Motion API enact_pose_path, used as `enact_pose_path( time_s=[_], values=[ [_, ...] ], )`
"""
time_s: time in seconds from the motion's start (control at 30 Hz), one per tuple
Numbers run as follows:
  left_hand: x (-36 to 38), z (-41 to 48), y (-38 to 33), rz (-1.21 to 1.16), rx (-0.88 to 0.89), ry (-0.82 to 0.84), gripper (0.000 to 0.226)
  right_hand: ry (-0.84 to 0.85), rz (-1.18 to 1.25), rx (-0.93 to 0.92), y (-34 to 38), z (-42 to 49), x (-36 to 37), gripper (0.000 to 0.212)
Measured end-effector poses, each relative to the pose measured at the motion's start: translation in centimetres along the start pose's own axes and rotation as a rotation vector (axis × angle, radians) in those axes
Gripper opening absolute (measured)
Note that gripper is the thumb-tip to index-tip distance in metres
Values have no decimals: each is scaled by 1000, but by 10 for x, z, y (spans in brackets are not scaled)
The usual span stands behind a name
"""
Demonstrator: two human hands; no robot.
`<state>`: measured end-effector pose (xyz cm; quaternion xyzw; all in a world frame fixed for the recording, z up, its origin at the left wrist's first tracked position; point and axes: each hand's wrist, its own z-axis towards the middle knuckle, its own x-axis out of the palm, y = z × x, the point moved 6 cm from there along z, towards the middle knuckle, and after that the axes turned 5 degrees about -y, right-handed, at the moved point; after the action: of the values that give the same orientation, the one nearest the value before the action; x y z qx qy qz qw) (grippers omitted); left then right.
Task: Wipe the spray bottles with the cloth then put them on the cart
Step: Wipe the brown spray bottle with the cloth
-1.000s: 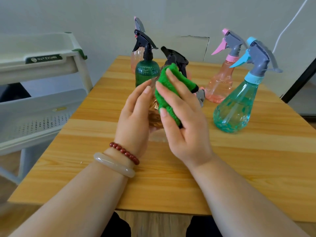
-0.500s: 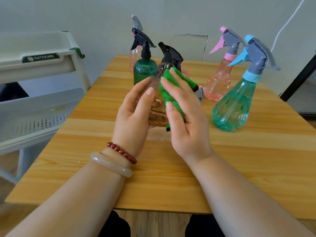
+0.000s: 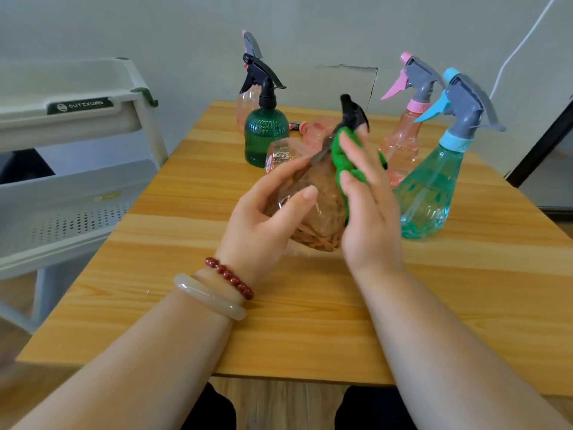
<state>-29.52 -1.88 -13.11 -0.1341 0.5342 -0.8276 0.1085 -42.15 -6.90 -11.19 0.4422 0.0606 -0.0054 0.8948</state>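
Being steadied by curled fingers of the left hand (image 3: 263, 225), the amber bottle (image 3: 313, 212) is rubbed with the cloth (image 3: 344, 153) under flat fingers of the right hand (image 3: 372, 218).

Left hand (image 3: 263, 212) grips a clear bottle (image 3: 313, 212) with a black trigger head, tilted and raised off the wooden table (image 3: 186, 274). Right hand (image 3: 369, 212), fingers nearly straight, presses a green cloth (image 3: 350, 156) against the bottle's right shoulder. Standing upright on the table beyond: a dark green bottle (image 3: 265, 138) with a pale pink bottle (image 3: 245, 103) just behind it, a second pink bottle (image 3: 403, 135), and a teal bottle (image 3: 431, 193) nearest on the right. A white cart (image 3: 77, 119) stands beside the table's left edge. The left wrist carries a red bead bracelet (image 3: 229, 277) and a pale bangle (image 3: 207, 297).
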Motion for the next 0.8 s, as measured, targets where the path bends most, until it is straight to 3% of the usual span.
enact_pose_path(
  time_s=[0.13, 0.33, 0.4, 0.5, 0.57, 0.8],
  values=[
    [5, -1, -1, 6, 25, 0, 45, -12, 113, 104, -6, -4, -6, 51],
    [-19, 7, 2, -98, -48, -192, 51, 233, 28, -255, 21, -21, 21, 44],
    [-17, 6, 1, -94, -52, -154, 53, 190, 21, -194, 16, -15, 20, 45],
    [-2, 2, 1, -43, -43, -48, 44, 59, 94, 103, -4, 1, 4, 51],
    [6, 0, 2, -43, -47, -11, 42, 32, 127, 155, -10, 4, -5, 54],
    [-19, 6, 2, -108, -73, -202, 55, 260, 33, -274, 21, -23, 22, 47]
  ],
)
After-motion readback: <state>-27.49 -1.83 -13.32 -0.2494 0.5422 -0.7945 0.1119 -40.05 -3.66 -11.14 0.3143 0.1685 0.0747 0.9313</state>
